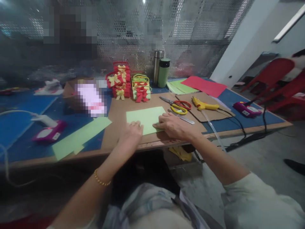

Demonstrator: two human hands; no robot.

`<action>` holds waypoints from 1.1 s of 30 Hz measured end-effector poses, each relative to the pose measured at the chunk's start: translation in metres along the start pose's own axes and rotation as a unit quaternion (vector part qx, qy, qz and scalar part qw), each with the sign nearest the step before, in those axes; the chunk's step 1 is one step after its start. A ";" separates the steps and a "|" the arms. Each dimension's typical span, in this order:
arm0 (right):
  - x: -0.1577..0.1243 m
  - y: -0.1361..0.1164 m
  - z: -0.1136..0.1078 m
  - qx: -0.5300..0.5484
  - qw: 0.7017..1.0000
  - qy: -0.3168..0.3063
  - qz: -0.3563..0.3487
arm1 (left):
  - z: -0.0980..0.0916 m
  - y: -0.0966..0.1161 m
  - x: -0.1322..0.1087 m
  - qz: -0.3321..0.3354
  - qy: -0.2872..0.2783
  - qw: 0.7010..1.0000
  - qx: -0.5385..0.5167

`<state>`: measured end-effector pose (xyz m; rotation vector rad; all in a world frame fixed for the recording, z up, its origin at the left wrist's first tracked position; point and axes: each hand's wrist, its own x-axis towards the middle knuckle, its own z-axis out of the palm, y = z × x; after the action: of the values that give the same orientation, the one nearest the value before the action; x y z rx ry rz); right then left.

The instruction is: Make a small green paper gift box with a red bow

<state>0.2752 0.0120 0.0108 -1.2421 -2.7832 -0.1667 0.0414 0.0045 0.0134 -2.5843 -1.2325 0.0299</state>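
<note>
A light green paper sheet lies on the brown cardboard in front of me. My left hand rests on its near left part, fingers laid on the paper and a ring on one of them. At the right edge, my right hand has its fingers bent together on the sheet, with one digit pointing left across it. What is under those fingers is hidden. Just beyond the right hand lie scissors with red and yellow handles and a slim metal blade tool.
A yellow glue gun lies on cardboard at right. Red boxes with gold bows and green ones with red bows stand behind. Two flasks, red paper, green strips and purple power blocks surround the workspace.
</note>
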 end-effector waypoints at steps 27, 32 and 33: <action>0.021 -0.012 -0.010 0.145 0.955 -0.066 0.251 | -0.003 0.019 0.022 -0.222 -0.072 0.969 -0.081; 0.012 0.000 -0.008 0.148 0.952 -0.067 0.260 | -0.004 0.021 0.020 -0.228 -0.071 0.968 -0.078; 0.010 0.003 -0.008 0.148 0.951 -0.068 0.263 | -0.004 0.021 0.020 -0.229 -0.071 0.968 -0.077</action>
<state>0.2709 0.0200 0.0203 -1.8913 -2.3399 0.3720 0.0709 0.0060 0.0140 -2.3858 -1.9266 0.0256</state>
